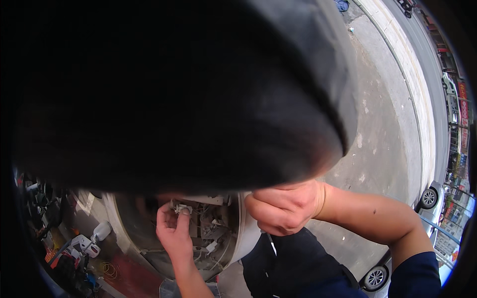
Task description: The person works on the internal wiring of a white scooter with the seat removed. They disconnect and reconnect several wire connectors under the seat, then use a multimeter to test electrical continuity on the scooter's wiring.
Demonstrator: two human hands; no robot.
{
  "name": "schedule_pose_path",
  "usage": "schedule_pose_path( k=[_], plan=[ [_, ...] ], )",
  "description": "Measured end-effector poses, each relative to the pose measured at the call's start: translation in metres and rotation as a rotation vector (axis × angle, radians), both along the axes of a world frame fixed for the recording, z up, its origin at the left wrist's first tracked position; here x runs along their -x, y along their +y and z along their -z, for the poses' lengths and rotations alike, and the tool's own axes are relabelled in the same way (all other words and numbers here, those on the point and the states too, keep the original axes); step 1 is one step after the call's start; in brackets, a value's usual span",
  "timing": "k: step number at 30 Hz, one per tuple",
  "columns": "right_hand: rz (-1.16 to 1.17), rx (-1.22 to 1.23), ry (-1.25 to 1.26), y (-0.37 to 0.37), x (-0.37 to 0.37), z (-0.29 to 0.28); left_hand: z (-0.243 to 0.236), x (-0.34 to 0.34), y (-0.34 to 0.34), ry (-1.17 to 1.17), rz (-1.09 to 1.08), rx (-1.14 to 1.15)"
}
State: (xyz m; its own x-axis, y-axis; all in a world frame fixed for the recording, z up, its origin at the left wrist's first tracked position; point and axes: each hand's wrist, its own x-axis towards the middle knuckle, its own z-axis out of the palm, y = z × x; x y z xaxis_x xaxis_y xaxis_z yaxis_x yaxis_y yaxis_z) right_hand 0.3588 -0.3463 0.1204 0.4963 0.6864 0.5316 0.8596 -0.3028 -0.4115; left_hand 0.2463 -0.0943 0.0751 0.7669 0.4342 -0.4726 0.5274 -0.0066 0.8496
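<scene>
My left hand (174, 226) reaches into an open, rounded housing with a pale rim (240, 233). Between its thumb and fingers is a small whitish connector-like piece (183, 209); its exact kind is too small to make out. Around it inside the housing are loose wires (198, 254) and several small white parts. My right hand (285, 207) is closed in a fist at the housing's right edge. From under that fist a thin, pale-tipped tool (272, 244) points downward; its handle is hidden by the fingers.
A large dark brim-like shape (184, 99) blocks the upper left. Left of the housing lie a white device (85, 245), coiled yellow wire (108, 270) and clutter. Concrete ground (367, 144) spreads to the right, with car wheels (376, 278) at the lower right and a road beyond.
</scene>
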Motion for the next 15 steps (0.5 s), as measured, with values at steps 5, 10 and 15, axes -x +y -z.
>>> schedule_pose_path(
  k=[5,10,15],
  plan=[
    [-0.036,0.073,-0.033,0.010,-0.007,-0.005,0.013,0.007,0.007,-0.033,-0.080,0.101],
    [-0.006,0.139,-0.038,0.015,-0.004,-0.010,0.007,0.013,0.003,-0.118,-0.075,0.186],
    [-0.003,0.195,-0.041,0.018,-0.003,-0.015,0.007,0.034,0.004,-0.155,-0.034,0.218]
  ],
)
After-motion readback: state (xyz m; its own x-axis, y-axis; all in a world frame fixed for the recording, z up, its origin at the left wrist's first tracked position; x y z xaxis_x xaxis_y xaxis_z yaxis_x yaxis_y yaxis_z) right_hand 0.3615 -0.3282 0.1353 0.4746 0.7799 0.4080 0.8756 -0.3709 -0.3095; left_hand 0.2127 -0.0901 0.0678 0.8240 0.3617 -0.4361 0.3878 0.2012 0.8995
